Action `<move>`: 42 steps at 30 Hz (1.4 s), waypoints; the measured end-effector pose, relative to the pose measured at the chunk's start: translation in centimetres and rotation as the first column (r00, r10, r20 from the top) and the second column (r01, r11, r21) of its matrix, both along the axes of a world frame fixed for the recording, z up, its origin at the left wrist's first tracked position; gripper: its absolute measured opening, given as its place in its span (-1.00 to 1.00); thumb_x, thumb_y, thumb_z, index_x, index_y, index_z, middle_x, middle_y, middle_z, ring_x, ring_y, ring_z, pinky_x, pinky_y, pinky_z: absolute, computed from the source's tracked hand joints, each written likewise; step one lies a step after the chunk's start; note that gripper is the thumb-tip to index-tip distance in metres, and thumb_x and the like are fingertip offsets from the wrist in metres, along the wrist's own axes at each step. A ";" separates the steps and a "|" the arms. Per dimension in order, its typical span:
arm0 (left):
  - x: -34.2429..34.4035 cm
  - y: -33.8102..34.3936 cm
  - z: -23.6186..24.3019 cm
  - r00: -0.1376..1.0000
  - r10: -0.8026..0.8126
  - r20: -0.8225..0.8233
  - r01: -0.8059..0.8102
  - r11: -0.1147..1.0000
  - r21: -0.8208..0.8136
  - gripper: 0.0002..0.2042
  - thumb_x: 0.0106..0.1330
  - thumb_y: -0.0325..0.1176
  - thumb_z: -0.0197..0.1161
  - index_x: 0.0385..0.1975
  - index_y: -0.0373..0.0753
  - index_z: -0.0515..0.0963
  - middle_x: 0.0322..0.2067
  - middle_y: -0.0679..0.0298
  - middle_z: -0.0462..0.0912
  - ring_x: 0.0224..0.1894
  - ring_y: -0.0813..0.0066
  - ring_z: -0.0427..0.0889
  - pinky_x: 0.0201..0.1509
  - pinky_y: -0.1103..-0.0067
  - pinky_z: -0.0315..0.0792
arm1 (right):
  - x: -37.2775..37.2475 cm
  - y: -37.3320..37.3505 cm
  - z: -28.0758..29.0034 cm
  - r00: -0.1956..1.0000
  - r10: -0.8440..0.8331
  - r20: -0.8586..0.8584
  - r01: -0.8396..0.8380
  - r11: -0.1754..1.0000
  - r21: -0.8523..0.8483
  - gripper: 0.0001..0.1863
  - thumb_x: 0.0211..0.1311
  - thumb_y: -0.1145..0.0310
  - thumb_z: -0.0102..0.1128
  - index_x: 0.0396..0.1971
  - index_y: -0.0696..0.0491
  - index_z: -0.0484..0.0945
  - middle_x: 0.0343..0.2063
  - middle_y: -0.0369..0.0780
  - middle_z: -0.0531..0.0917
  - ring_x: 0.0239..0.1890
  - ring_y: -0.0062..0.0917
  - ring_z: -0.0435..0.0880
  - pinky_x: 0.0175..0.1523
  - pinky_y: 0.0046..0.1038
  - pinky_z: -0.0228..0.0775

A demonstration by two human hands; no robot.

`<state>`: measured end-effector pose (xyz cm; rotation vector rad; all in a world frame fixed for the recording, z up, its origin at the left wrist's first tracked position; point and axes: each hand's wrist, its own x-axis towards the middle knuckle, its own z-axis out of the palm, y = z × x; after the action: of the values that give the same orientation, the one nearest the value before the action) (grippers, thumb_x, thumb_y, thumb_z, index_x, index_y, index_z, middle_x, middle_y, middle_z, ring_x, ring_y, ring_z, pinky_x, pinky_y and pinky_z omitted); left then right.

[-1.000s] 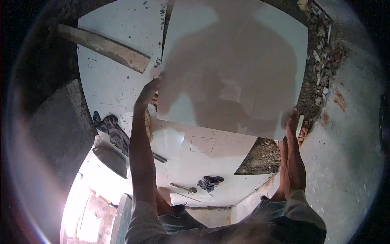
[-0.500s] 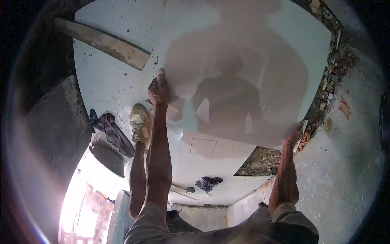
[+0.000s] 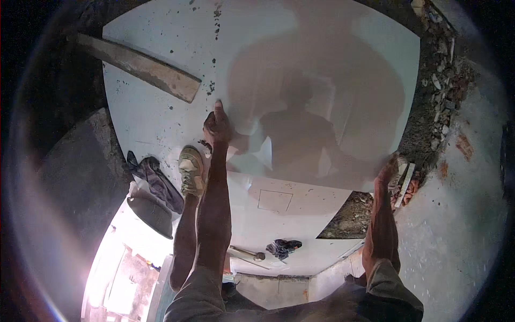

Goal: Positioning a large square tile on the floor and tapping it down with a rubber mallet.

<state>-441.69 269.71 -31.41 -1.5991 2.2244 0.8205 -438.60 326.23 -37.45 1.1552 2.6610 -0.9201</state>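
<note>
A large, glossy pale tile [image 3: 316,153] spans the middle, my shadow and reflection on it. My left hand [image 3: 217,129] is closed at its left side, thumb stretched along the surface and fingers curled under, out of sight. At the near right corner, my right hand [image 3: 385,170] grips the edge; its fingertips are mostly hidden. My left shoe [image 3: 191,170] stands on the pale floor left of my left forearm. Beside my right hand, my other shoe [image 3: 400,165] partly shows, with a narrow white strip [image 3: 405,185] next to it.
A long flat board [image 3: 145,67] lies at upper left. Rubble [image 3: 437,96] lines the gap by the right wall [image 3: 456,209]. Nearer are a rough opening [image 3: 348,217], a marked rectangle [image 3: 275,200], a hammer [image 3: 249,252], dark cloths [image 3: 283,248] [image 3: 161,185] and a bucket [image 3: 150,214].
The tile's right edge has shifted left, and more of the rubble gap shows. Dark crumbs along its left side are more visible. Both hands keep their hold; the view has shifted slightly.
</note>
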 end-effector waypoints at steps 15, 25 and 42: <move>-1.0 1.4 -2.1 0.989 -0.146 -0.025 0.147 0.989 0.036 -0.46 0.34 0.12 -0.03 -0.30 -0.34 0.58 -0.37 -0.04 0.63 -0.20 -0.03 0.58 -0.10 0.27 0.40 | -1.9 1.1 -2.0 0.994 -0.027 0.107 0.037 0.996 -0.085 -0.25 0.34 -0.20 -0.22 0.11 0.26 0.36 -0.03 0.06 0.53 -0.14 -0.15 0.54 -0.03 -0.25 0.36; 4.6 1.4 -1.2 0.845 -0.347 -0.407 0.296 0.937 -0.185 -0.71 0.27 -0.34 0.14 -0.02 -0.24 0.48 -0.12 0.03 0.49 -0.04 0.08 0.48 0.02 0.31 0.39 | -1.8 -0.1 -3.3 0.989 -0.015 0.145 0.037 0.988 -0.150 -0.25 0.37 -0.20 -0.27 0.16 0.23 0.33 0.03 -0.03 0.49 -0.07 -0.25 0.51 0.01 -0.27 0.35; 13.7 10.3 -2.0 0.937 -0.344 -0.057 0.343 0.939 -0.035 -0.12 0.16 -0.20 0.31 0.37 -0.25 -0.14 0.37 -0.20 -0.30 0.38 -0.31 -0.30 0.41 0.10 -0.14 | -4.2 -0.6 0.2 0.893 0.151 0.425 -0.055 0.972 -0.230 -0.21 0.32 -0.23 -0.20 0.31 0.10 0.12 0.23 -0.04 0.29 0.19 -0.22 0.37 0.15 -0.25 0.32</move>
<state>-428.03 279.99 -33.39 -1.1542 2.4678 0.7526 -442.78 325.64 -37.28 1.0165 2.1794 -0.7880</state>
